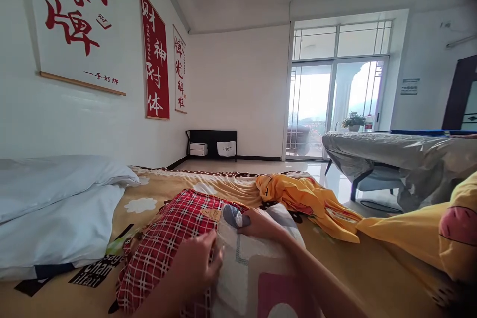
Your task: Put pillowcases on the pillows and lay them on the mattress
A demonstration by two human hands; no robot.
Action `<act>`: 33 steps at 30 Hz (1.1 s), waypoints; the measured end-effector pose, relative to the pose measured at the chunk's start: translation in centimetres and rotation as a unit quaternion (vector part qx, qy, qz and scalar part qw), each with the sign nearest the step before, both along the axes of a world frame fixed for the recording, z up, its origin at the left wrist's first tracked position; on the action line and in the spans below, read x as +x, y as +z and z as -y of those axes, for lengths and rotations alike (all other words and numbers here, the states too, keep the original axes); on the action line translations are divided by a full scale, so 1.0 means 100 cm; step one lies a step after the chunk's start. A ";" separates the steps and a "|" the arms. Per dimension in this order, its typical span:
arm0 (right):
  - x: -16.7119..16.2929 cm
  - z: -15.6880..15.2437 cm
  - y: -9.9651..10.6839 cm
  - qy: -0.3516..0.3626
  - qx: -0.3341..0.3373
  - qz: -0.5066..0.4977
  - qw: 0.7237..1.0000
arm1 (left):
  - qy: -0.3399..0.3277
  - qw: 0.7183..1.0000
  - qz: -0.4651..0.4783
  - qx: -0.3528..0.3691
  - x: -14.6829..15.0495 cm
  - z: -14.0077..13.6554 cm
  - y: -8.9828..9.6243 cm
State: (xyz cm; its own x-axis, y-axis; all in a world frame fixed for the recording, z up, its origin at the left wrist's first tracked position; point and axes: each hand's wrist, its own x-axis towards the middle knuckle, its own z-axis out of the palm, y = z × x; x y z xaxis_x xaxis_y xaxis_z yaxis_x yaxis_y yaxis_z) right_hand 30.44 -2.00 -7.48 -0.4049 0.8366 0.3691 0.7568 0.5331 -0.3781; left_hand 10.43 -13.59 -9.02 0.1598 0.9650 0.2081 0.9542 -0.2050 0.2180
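My right hand (pixel 260 223) pinches the pale, patch-printed cloth (pixel 233 251) beside the red-and-white checked fabric (pixel 167 226) on the tan printed bedspread (pixel 335 263) — best held taut — though whether my left hand (pixel 197 258), at their border, grips I cannot tell.

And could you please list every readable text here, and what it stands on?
"手好牌" and, smaller, "一手好牌": left white scroll, cut off at top.
"财神附体": red scroll.
"牌光解难": farther white scroll.
"Cham": black patch on the bedsheet.
Too small or blurred: their other lines, white bag, wall sign, plaid cushion's tan label.
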 end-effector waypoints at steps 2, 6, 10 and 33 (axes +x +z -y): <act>-0.002 0.022 0.012 0.034 0.009 0.069 0.997 | 0.074 0.995 -0.046 0.052 0.004 -0.017 0.025; 0.001 0.062 0.016 0.026 0.062 0.110 0.992 | 0.124 0.986 -0.090 0.063 0.004 -0.048 0.044; 0.000 0.080 0.006 0.065 0.108 0.084 0.989 | 0.088 0.993 -0.036 0.075 0.009 -0.051 0.053; 0.008 -0.003 -0.050 -0.049 0.098 0.115 0.987 | 0.039 0.994 -0.089 0.041 0.016 -0.068 0.012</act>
State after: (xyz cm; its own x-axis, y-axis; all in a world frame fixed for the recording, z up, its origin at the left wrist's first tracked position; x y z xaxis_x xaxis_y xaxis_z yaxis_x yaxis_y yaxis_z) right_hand 31.22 -1.68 -12.46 -0.4179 0.7976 0.4350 0.8621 0.4992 -0.0869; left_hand 12.06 -6.82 -7.81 0.1272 0.9567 0.2618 0.9898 -0.1397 0.0296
